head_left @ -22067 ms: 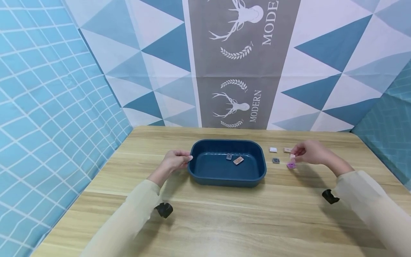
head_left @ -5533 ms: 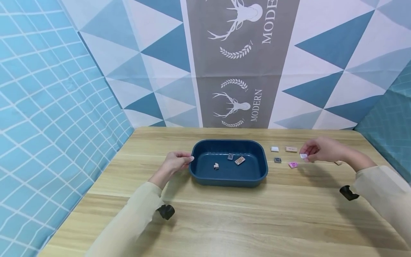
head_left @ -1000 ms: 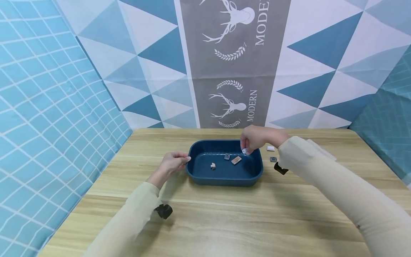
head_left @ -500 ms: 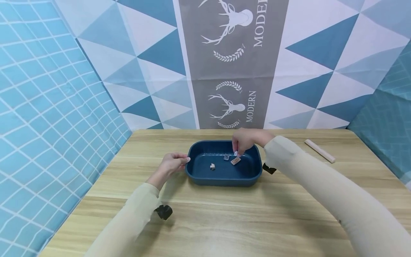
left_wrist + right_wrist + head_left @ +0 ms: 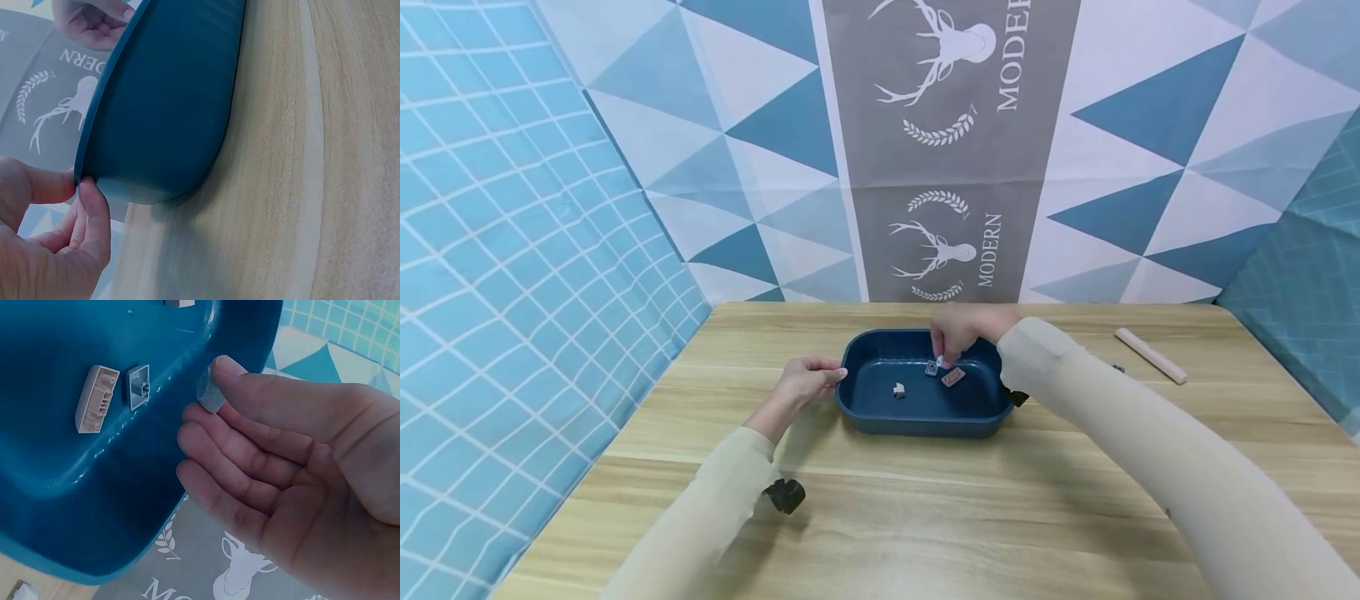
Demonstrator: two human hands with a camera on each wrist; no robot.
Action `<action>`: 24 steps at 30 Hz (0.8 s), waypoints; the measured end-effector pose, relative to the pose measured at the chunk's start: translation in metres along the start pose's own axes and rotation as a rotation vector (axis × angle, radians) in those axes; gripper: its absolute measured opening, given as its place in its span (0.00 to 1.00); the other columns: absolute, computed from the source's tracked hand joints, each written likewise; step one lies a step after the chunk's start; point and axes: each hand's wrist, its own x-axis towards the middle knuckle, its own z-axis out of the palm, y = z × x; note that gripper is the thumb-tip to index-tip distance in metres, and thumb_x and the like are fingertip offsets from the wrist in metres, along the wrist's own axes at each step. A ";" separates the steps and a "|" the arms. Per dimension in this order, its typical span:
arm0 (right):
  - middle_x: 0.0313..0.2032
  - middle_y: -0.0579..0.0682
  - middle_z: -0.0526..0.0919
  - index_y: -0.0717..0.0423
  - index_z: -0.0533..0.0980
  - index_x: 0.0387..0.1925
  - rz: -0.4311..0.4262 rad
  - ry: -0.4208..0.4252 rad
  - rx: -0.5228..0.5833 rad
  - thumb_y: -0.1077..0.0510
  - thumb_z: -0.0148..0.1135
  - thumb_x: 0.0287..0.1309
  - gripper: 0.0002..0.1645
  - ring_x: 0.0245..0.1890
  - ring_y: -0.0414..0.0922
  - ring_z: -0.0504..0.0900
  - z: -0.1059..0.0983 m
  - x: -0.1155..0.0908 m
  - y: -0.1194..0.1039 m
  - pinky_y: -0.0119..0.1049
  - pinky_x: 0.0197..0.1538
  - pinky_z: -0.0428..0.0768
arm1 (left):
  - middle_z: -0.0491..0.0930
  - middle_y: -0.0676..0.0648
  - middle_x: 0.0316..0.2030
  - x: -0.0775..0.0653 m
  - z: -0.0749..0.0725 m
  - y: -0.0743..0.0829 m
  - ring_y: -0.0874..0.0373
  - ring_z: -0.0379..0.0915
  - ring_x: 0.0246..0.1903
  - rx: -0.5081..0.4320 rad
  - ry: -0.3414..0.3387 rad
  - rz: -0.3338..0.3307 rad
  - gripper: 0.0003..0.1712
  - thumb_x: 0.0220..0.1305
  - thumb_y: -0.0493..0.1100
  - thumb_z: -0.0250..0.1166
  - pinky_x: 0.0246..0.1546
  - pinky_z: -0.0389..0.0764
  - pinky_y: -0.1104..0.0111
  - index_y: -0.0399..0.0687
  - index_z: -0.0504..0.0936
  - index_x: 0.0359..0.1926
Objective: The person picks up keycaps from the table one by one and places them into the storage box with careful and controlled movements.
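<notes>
A dark blue tub (image 5: 925, 425) stands on the table, and my left hand (image 5: 805, 379) pinches its left rim between thumb and finger. Over the tub's inside, my right hand (image 5: 958, 329) holds a small whitish keycap (image 5: 210, 390) between thumb and fingertips. Close below it in the head view lie a grey keycap (image 5: 931, 368) and a longer beige keycap (image 5: 953, 377). Both lie hollow side up in the right wrist view. Further left on the tub floor is a small beige keycap (image 5: 898, 390).
A long pale bar-shaped keycap (image 5: 1150, 355) lies on the table at the right. Part of a dark keycap (image 5: 1118, 368) shows beside the right sleeve (image 5: 1097, 383), which covers some of the table there. Patterned cloth (image 5: 955, 167) stands behind the table.
The small beige keycap, earlier in my right hand, now lies in the tub. My right hand has carried the whitish keycap from the right side into the tub, moving left. My left hand stays put.
</notes>
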 end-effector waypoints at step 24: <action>0.40 0.50 0.85 0.56 0.84 0.38 0.005 -0.006 -0.028 0.60 0.71 0.51 0.10 0.37 0.42 0.81 -0.002 -0.017 0.013 0.35 0.43 0.84 | 0.79 0.47 0.38 0.000 0.000 0.000 0.65 0.76 0.31 0.010 -0.004 0.005 0.16 0.62 0.35 0.64 0.37 0.83 0.75 0.32 0.78 0.49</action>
